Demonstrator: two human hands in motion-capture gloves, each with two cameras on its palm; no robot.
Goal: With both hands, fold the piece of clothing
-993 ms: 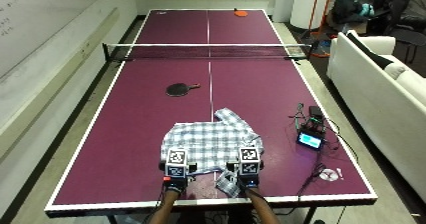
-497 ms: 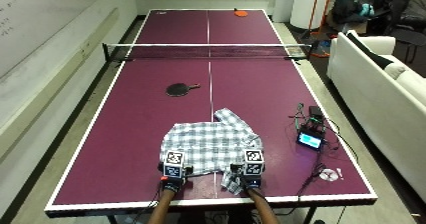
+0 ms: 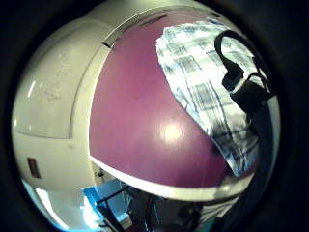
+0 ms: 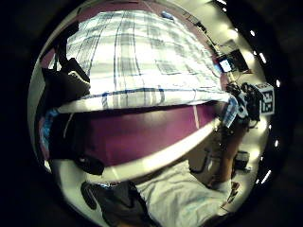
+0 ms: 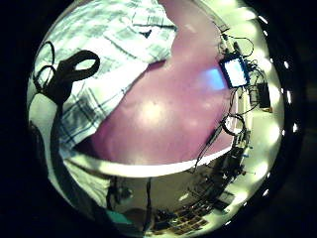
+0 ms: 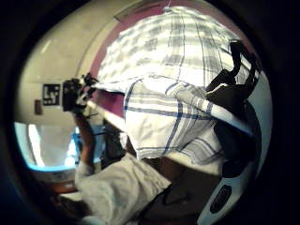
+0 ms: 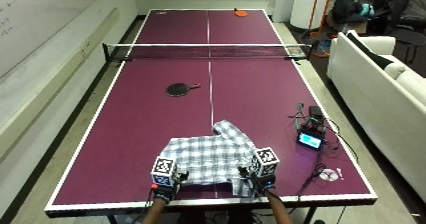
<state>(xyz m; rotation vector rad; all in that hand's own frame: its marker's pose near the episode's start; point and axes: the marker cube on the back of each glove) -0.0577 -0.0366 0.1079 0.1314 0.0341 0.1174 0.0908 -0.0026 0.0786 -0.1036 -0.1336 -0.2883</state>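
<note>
A blue-and-white plaid shirt (image 7: 210, 155) lies spread near the front edge of the purple table (image 7: 133, 129), one sleeve or corner pointing toward the middle. My left hand (image 7: 163, 183) pinches the shirt's near left corner and my right hand (image 7: 261, 175) pinches its near right corner, both at the table's front edge. In the left thumb side palm view the near hem (image 4: 142, 97) runs taut and raised off the table across to my right hand (image 4: 242, 105). The right thumb side palm view shows the cloth (image 6: 164, 112) draped close to the palm, with my left hand (image 6: 77, 96) at its far corner.
A black paddle (image 7: 181, 89) lies mid-table and the net (image 7: 208, 50) crosses beyond it. A small device with a lit screen (image 7: 310, 140) and cables sit at the right edge, a small white item (image 7: 328, 174) near the front right corner. A white sofa (image 7: 386, 84) stands to the right.
Both hands have drawn back toward the table's front edge and slightly apart, bringing the shirt's near hem with them.
</note>
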